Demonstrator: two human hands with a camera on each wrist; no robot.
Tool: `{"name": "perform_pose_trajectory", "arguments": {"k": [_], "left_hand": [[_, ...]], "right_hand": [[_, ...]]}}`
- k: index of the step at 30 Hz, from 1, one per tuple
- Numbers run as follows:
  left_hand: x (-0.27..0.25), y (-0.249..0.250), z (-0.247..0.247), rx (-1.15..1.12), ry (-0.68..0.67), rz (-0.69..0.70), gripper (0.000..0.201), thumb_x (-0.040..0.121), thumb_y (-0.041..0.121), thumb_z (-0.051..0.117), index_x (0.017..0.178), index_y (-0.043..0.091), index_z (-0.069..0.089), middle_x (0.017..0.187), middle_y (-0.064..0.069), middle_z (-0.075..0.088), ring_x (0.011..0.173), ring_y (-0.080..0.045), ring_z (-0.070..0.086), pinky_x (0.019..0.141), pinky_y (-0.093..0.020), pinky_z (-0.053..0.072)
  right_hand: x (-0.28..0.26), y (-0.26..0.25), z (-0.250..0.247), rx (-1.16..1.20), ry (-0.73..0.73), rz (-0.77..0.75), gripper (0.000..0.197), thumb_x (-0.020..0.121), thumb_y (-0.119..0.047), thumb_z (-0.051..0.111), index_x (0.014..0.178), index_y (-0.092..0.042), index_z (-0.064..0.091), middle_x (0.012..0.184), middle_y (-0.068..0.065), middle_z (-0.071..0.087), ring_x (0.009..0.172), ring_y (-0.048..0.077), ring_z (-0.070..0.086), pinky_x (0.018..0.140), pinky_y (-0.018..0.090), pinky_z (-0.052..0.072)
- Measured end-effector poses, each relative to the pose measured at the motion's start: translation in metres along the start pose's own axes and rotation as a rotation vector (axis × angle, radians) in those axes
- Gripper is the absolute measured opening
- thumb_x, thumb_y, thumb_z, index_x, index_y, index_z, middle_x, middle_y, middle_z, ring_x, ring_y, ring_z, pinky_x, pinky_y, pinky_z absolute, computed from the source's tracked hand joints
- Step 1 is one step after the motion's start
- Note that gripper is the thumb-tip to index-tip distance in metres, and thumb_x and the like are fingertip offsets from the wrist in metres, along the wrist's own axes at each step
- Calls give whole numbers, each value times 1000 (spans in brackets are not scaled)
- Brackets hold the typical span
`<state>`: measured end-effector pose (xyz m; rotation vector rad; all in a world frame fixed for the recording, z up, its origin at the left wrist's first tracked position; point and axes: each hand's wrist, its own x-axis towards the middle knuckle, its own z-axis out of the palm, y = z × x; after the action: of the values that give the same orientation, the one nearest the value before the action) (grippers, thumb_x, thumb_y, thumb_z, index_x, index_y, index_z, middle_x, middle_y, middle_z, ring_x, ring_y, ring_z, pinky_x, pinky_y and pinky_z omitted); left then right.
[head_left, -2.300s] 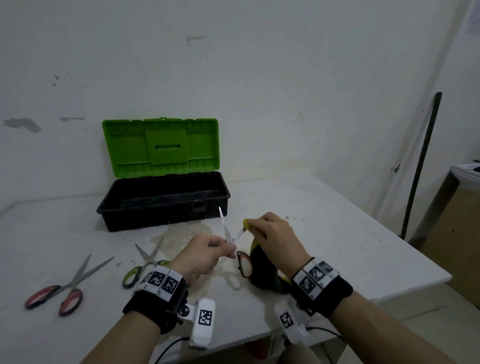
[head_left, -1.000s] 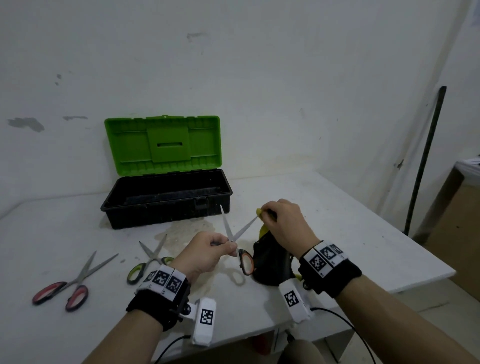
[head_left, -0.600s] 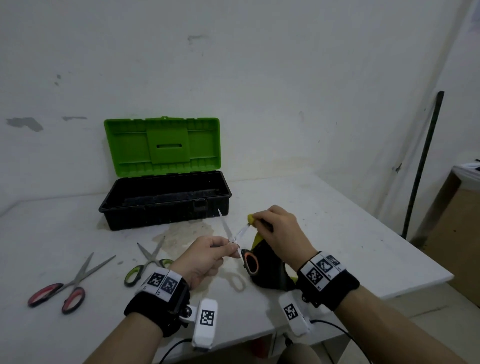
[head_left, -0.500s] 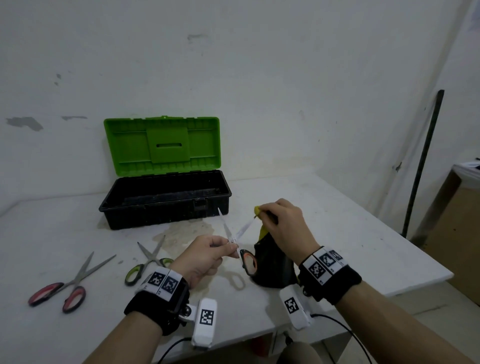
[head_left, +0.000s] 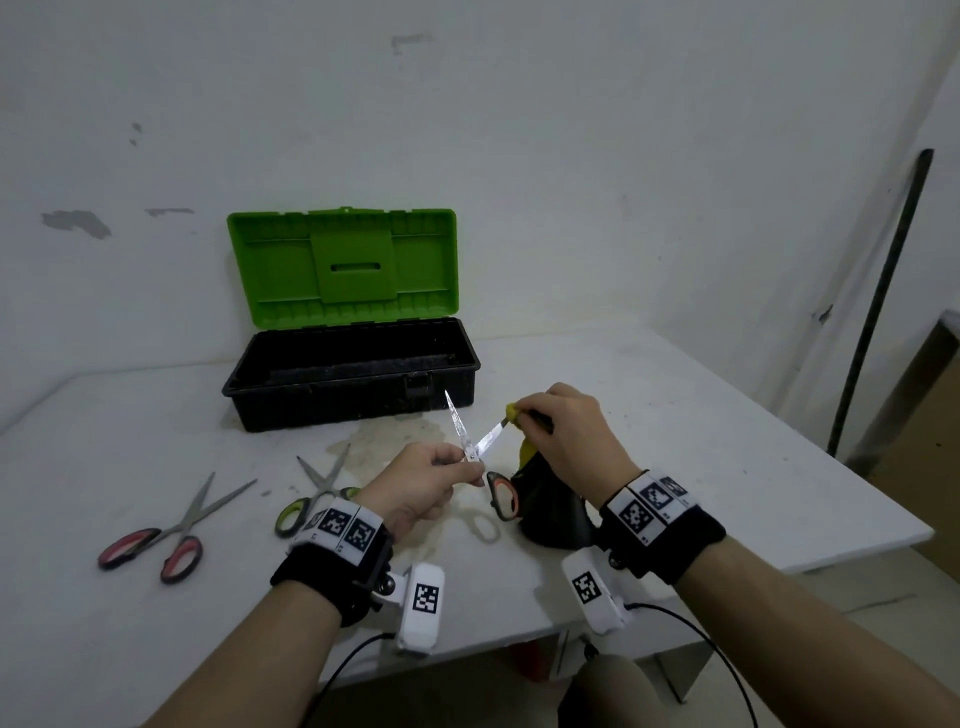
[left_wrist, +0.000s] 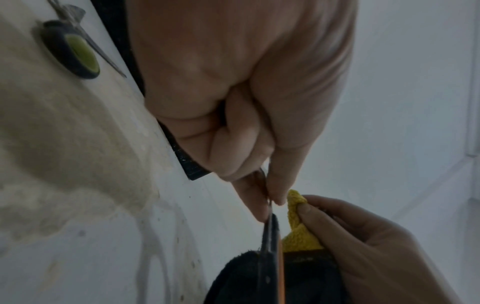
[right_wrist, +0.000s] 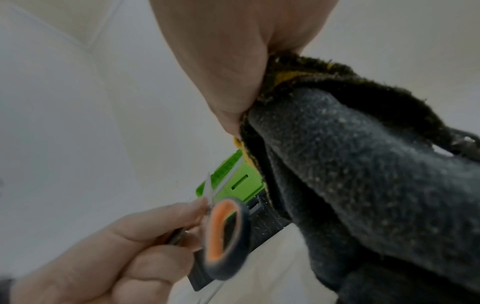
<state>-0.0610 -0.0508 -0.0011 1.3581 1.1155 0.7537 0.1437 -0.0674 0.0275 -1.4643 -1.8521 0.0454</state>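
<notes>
My left hand (head_left: 426, 478) pinches a pair of orange-and-black-handled scissors (head_left: 503, 496) near the pivot. The blades are spread and point upward, away from me. My right hand (head_left: 566, 431) pinches a yellow-and-black cloth (head_left: 550, 514) around the outer end of the right blade. The rest of the cloth hangs down onto the table. In the left wrist view, the left thumb and fingers (left_wrist: 259, 102) clamp the scissors (left_wrist: 270, 257) beside the cloth's yellow corner (left_wrist: 296, 232). The right wrist view shows the dark cloth (right_wrist: 363, 164) and the orange handle loop (right_wrist: 226, 232).
An open black toolbox (head_left: 353, 384) with a raised green lid (head_left: 343, 265) stands behind the hands. Green-handled scissors (head_left: 317, 493) and red-handled scissors (head_left: 171, 535) lie open to the left on the white table (head_left: 727, 467). A dark pole (head_left: 878, 301) leans against the right wall.
My right hand has slid the cloth back and forth along the right blade and now sits near its tip. The left hand has held the scissors almost still.
</notes>
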Motion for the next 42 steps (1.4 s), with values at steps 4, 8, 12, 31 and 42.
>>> {"name": "perform_pose_trajectory", "arguments": {"k": [4, 8, 12, 31, 42], "left_hand": [[4, 0, -6, -61, 35, -66, 12, 91, -3, 59, 89, 9, 58, 55, 3, 43, 38, -6, 27, 35, -17, 19], [1, 1, -10, -52, 37, -53, 9, 94, -1, 59, 96, 7, 63, 65, 1, 53, 46, -7, 42, 39, -17, 31], [-1, 3, -11, -6, 100, 66, 20, 90, 9, 72, 109, 15, 69, 86, -2, 70, 64, -8, 66, 53, -19, 49], [0, 1, 16, -378, 324, 198, 21, 105, 23, 50, 94, 6, 52, 80, -11, 53, 55, -18, 55, 52, -32, 51], [-4, 0, 15, -300, 222, 248, 28, 104, 18, 52, 83, 0, 58, 59, -7, 58, 53, -20, 54, 51, -29, 47]], "right_hand": [[-3, -6, 3, 8, -15, -40, 13, 92, -24, 66, 99, -22, 76, 84, -1, 60, 77, 12, 56, 70, 16, 41], [-6, -13, 7, 41, -44, -65, 13, 92, -23, 66, 99, -20, 76, 85, 0, 62, 77, 12, 58, 74, 19, 45], [-7, -18, 9, 42, -84, -72, 14, 92, -23, 65, 98, -20, 77, 87, 0, 63, 78, 12, 59, 74, 20, 46], [-6, -34, 7, 80, -44, -126, 13, 91, -24, 66, 100, -21, 75, 90, -2, 65, 82, 12, 60, 75, 25, 50], [0, -34, 10, 41, -1, -129, 14, 91, -23, 66, 100, -18, 76, 89, 3, 63, 80, 19, 61, 73, 34, 51]]}}
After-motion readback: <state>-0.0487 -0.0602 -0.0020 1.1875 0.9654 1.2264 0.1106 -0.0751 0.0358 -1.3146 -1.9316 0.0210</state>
